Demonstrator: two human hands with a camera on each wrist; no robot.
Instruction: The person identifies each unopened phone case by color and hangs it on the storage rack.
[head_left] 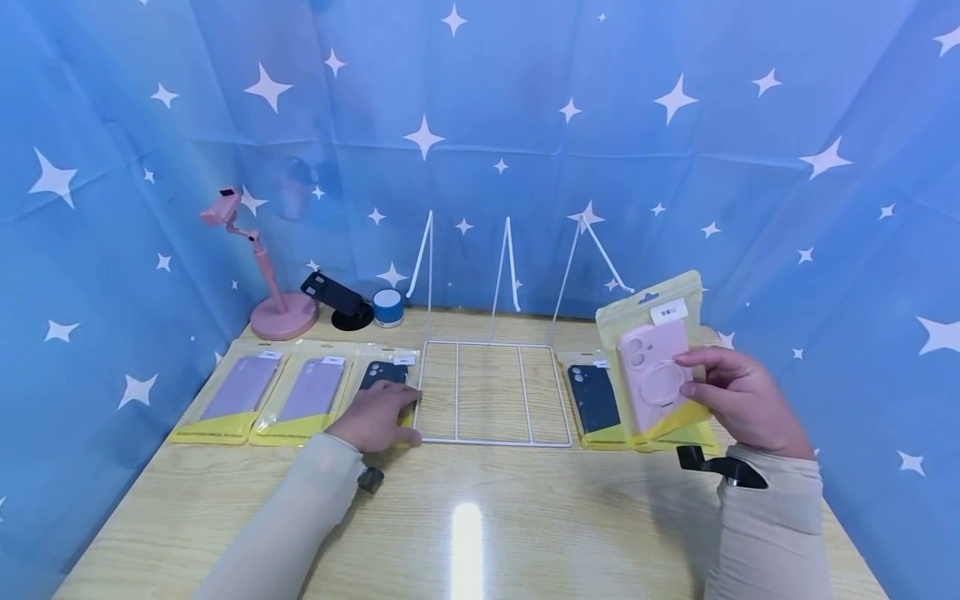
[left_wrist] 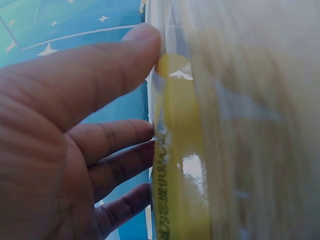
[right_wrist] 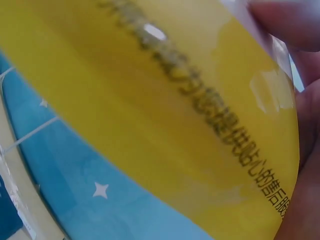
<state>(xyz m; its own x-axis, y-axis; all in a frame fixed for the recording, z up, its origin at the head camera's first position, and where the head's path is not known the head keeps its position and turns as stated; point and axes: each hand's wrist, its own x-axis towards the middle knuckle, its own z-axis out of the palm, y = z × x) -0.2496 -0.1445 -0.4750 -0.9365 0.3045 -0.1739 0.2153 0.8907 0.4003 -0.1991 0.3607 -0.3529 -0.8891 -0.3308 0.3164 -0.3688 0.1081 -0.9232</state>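
My right hand (head_left: 746, 400) pinches a bagged pink phone case (head_left: 651, 375) by its right edge, raised and tilted at the right of the table. Its yellow lower band (right_wrist: 150, 100) fills much of the right wrist view. My left hand (head_left: 378, 415) lies over the lower part of a bagged dark phone case (head_left: 382, 374), left of the white wire rack (head_left: 487, 343). In the left wrist view, fairly straight fingers (left_wrist: 112, 140) and the thumb touch the bag's yellow end (left_wrist: 182, 130). The hand hides most of that bag in the head view.
Two bagged purple phone cases (head_left: 242, 386) lie at the left. Another bagged dark case (head_left: 592, 397) lies right of the rack, partly behind the raised bag. A pink stand (head_left: 283, 315), a black phone-shaped item on a stand (head_left: 333, 293) and a blue cylinder (head_left: 387, 308) stand behind.
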